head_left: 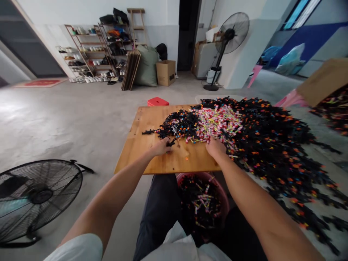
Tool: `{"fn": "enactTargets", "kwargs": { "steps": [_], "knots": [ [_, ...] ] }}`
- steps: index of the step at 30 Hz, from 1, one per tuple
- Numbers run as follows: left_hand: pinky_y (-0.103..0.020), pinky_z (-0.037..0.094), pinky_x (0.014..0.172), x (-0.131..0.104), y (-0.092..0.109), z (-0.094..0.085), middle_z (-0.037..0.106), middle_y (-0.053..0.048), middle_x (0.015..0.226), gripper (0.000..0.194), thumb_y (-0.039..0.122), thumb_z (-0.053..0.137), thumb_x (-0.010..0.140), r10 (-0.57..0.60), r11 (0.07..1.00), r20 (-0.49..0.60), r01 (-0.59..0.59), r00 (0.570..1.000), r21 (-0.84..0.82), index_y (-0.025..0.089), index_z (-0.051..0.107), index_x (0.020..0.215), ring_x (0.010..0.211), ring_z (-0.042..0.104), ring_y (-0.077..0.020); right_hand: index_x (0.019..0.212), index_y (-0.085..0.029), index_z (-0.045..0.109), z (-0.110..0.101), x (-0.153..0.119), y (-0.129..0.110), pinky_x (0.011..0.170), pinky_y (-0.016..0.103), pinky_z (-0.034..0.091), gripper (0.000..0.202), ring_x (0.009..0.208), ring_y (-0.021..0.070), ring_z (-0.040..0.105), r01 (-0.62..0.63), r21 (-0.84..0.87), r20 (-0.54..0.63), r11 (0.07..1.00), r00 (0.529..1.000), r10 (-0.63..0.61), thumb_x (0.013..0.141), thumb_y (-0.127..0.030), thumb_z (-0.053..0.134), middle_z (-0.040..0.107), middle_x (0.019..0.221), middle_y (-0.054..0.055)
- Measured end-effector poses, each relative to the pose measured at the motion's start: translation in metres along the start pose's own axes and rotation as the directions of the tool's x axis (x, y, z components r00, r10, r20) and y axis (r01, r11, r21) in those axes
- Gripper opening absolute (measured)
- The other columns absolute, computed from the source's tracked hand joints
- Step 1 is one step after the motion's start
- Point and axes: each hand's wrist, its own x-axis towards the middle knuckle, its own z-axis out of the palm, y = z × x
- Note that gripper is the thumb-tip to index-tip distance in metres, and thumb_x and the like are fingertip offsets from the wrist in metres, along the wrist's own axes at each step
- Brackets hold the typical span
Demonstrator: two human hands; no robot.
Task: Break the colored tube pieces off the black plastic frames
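My left hand is closed around a small black toy part over the wooden board. My right hand reaches to the near edge of a heap of pink, white and yellow small pieces; its fingertips are among them, and what they hold is too small to tell. Left of that heap lies a smaller pile of black parts with orange and blue bits. A big mound of similar black parts spreads to the right. One orange bit lies on the board between my hands.
Below the board's near edge, a pink tub holds black parts and colourful pieces. A red stool stands behind the board. A black fan is at the left, a standing fan at the back. Shoe racks line the wall.
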Motion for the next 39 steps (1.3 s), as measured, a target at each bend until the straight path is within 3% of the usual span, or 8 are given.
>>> {"fn": "enactTargets", "kwargs": {
  "steps": [3, 10, 18, 21, 25, 30, 34, 39],
  "knots": [
    [-0.028, 0.052, 0.072, -0.013, -0.001, 0.006, 0.069, -0.003, 0.090, 0.031, 0.029, 0.069, 0.081, -0.022, 0.989, -0.084, 0.010, 0.996, -0.147, 0.017, 0.065, 0.110, 0.081, 0.063, -0.0174, 0.135, -0.011, 0.060, 0.005, -0.009, -0.005, 0.098, 0.044, 0.051, 0.038, 0.117, 0.0338, 0.067, 0.081, -0.038, -0.013, 0.996, 0.997, -0.082, 0.103, -0.027, 0.048, 0.060, 0.137, 0.024],
    [-0.025, 0.053, 0.065, -0.029, 0.017, 0.010, 0.065, 0.000, 0.076, 0.012, 0.019, 0.069, 0.080, -0.101, 0.876, -0.194, -0.005, 0.976, -0.482, 0.016, 0.058, 0.084, 0.069, 0.064, -0.0131, 0.129, -0.017, 0.068, 0.006, -0.028, -0.007, 0.092, 0.038, 0.052, 0.034, 0.106, 0.0283, 0.070, 0.192, -0.106, -0.031, 0.976, 0.980, -0.196, 0.101, -0.024, 0.051, 0.050, 0.146, 0.021],
    [-0.025, 0.054, 0.059, -0.055, 0.048, 0.020, 0.067, -0.001, 0.072, 0.035, 0.050, 0.057, 0.099, -0.030, 0.835, -0.216, -0.095, 0.976, -0.542, 0.016, 0.064, 0.108, 0.062, 0.066, -0.0148, 0.125, -0.010, 0.070, 0.008, -0.032, -0.006, 0.095, 0.039, 0.051, 0.033, 0.111, 0.0302, 0.069, 0.178, -0.113, -0.044, 0.978, 0.982, -0.184, 0.102, -0.023, 0.050, 0.043, 0.154, 0.027],
    [-0.026, 0.055, 0.064, -0.060, 0.053, 0.027, 0.070, -0.003, 0.081, 0.041, 0.049, 0.051, 0.102, 0.051, 0.879, -0.229, -0.152, 0.972, -0.453, 0.017, 0.065, 0.122, 0.071, 0.069, -0.0163, 0.123, -0.010, 0.070, 0.007, -0.036, -0.007, 0.095, 0.036, 0.050, 0.031, 0.113, 0.0293, 0.068, 0.160, -0.066, -0.047, 0.985, 0.985, -0.163, 0.103, -0.022, 0.050, 0.051, 0.145, 0.026],
    [-0.029, 0.057, 0.077, -0.064, 0.056, 0.037, 0.073, -0.007, 0.091, 0.038, 0.046, 0.046, 0.105, 0.100, 0.950, -0.264, -0.171, 0.959, -0.262, 0.017, 0.070, 0.103, 0.084, 0.071, -0.0189, 0.126, -0.014, 0.069, 0.008, -0.041, -0.007, 0.096, 0.032, 0.048, 0.030, 0.114, 0.0259, 0.066, 0.188, -0.027, -0.045, 0.982, 0.981, -0.189, 0.105, -0.021, 0.049, 0.058, 0.135, 0.020],
    [-0.030, 0.058, 0.084, -0.070, 0.065, 0.050, 0.075, -0.006, 0.098, 0.034, 0.033, 0.041, 0.106, 0.197, 0.943, -0.250, -0.253, 0.948, -0.217, 0.019, 0.064, 0.127, 0.086, 0.072, -0.0168, 0.126, -0.013, 0.070, 0.012, -0.040, -0.001, 0.093, 0.034, 0.050, 0.034, 0.113, 0.0276, 0.066, 0.150, -0.035, -0.066, 0.988, 0.986, -0.152, 0.106, -0.026, 0.046, 0.058, 0.135, 0.021],
    [-0.035, 0.055, 0.094, -0.077, 0.082, 0.050, 0.074, -0.009, 0.107, 0.026, 0.029, 0.049, 0.102, 0.365, 0.929, -0.325, -0.366, 0.872, 0.061, 0.020, 0.070, 0.115, 0.101, 0.069, -0.0214, 0.128, -0.018, 0.070, 0.014, -0.038, 0.002, 0.094, 0.035, 0.050, 0.034, 0.112, 0.0269, 0.067, 0.185, 0.007, -0.055, 0.983, 0.981, -0.184, 0.106, -0.028, 0.047, 0.058, 0.136, 0.019],
    [-0.041, 0.054, 0.097, -0.088, 0.105, 0.044, 0.070, -0.012, 0.105, 0.031, 0.036, 0.049, 0.103, 0.542, 0.824, -0.277, -0.437, 0.793, 0.362, 0.017, 0.068, 0.117, 0.102, 0.066, -0.0254, 0.121, -0.011, 0.071, 0.014, -0.033, 0.002, 0.099, 0.036, 0.047, 0.031, 0.118, 0.0286, 0.065, 0.161, 0.106, -0.043, 0.981, 0.987, -0.157, 0.104, -0.026, 0.050, 0.060, 0.134, 0.022]
  ]
}}
